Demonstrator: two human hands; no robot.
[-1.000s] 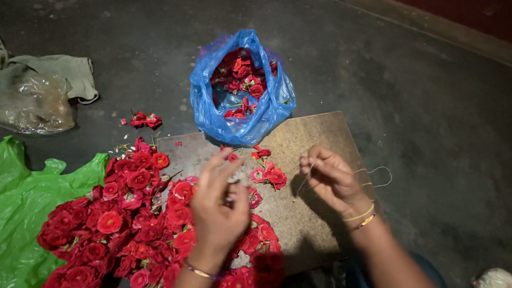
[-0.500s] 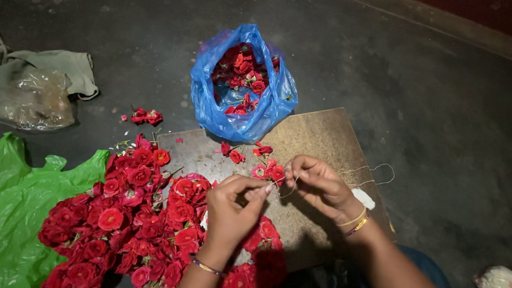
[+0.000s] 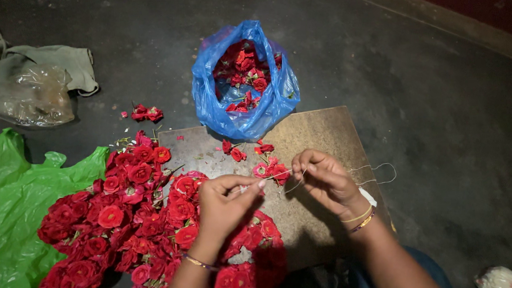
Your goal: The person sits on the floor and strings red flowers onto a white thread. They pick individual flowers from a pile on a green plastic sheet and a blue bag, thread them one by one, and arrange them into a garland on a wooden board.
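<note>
My left hand [image 3: 227, 201] and my right hand [image 3: 322, 178] are held close together over a brown board [image 3: 325, 134] on the floor. Both pinch a thin pale thread [image 3: 287, 174] stretched between them, with its loose end [image 3: 380, 172] looping off to the right. A few small red roses [image 3: 272, 169] lie on the board just beyond my fingers. A long garland of red roses [image 3: 137, 220] is heaped to the left and curls round under my left wrist.
An open blue plastic bag [image 3: 244, 80] holding loose red roses stands behind the board. A green plastic bag [image 3: 14, 203] lies flat at the left. A clear bag and a crumpled cloth [image 3: 28, 86] sit at the far left. Dark floor all around.
My hands were apart a second ago; they have come together over the board. The left hand has turned from raised fingers to a pinch on the thread.
</note>
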